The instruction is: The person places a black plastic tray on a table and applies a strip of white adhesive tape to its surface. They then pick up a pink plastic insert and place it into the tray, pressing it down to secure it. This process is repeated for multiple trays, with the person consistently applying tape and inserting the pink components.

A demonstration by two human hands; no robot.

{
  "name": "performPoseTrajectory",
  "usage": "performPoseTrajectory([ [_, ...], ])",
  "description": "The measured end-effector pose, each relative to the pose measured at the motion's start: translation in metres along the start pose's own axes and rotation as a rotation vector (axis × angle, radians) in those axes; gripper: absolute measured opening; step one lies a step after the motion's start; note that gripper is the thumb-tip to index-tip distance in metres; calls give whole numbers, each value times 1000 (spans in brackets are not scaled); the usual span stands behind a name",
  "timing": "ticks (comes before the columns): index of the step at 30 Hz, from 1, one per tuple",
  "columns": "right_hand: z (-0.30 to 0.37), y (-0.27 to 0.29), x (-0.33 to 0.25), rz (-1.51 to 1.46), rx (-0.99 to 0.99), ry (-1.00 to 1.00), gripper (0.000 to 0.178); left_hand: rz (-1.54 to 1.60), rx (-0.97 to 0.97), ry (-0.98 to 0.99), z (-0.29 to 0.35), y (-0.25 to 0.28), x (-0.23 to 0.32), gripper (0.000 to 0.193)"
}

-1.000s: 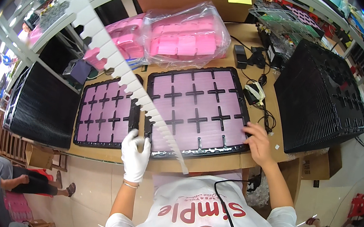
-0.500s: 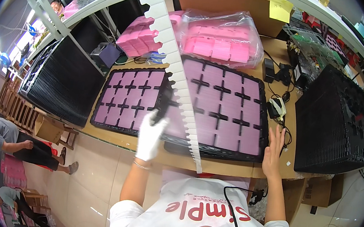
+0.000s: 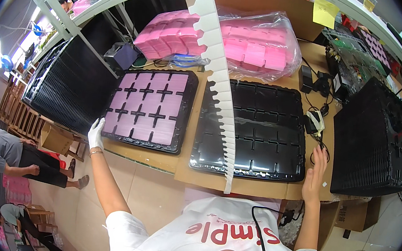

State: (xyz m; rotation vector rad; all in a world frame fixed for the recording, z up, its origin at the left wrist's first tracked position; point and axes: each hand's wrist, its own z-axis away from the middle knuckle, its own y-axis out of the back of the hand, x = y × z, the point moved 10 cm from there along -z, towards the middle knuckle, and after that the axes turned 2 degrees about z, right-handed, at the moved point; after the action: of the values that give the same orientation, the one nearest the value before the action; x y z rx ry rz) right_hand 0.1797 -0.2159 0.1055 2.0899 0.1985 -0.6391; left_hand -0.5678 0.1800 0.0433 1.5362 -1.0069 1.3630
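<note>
My left hand, in a white glove, is at the near left corner of a black tray filled with pink sheets. Its fingers are stretched out and a little apart against the tray's edge. Black cross-shaped dividers show between the sheets. To the right lies a second black tray, glossy, with no pink sheets showing in it. Bare and open, my right hand lies just beyond this tray's right edge, fingers pointing away from me. A white notched strip crosses the view in front of the right tray.
Tall stacks of black trays stand at left and right. Behind are pink stacks, some in a clear plastic bag. Black cables and adapters lie at the right. A person stands at far left.
The pink-filled tray on the right has gone from there, uncovering the black tray; the left one now shows its whole right rim. My left hand has moved left. My right hand stays open beside the right tray.
</note>
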Motion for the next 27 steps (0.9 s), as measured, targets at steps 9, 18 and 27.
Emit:
performPoseTrajectory([
  [9, -15, -7, -46, -20, -24, 101, 60, -924, -662, -644, 233, -277, 94, 61],
  [18, -21, -26, -70, -126, -107, 185, 56, -1146, -688, -862, 245, -313, 69, 64],
  [27, -22, -34, -84, -241, -126, 223, 46, -1175, -591, -815, 260, -292, 62, 62],
])
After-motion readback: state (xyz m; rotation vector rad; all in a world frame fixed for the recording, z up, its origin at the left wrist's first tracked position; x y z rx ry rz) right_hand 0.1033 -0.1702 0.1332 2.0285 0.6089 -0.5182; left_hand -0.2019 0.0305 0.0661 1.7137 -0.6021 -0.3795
